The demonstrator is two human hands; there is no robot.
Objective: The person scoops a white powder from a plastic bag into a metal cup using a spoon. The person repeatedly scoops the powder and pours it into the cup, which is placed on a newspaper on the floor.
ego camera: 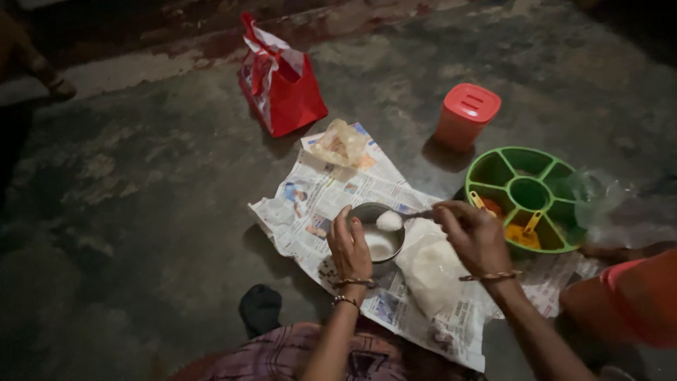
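Observation:
My left hand (350,248) grips the rim of a small steel bowl (377,247) that holds some white powder. My right hand (474,236) holds a spoon (403,218) heaped with white powder over the bowl. Both sit on a sheet of newspaper (314,204) spread on the floor. A clear plastic bag of white powder (431,271) lies on the paper just right of the bowl, under my right hand.
A green round spice tray (504,169) with divided compartments stands to the right, an orange-red lidded container (465,114) behind it. A red and white bag (281,79) stands at the back. A small crumpled plastic bag (340,143) lies on the newspaper's far corner.

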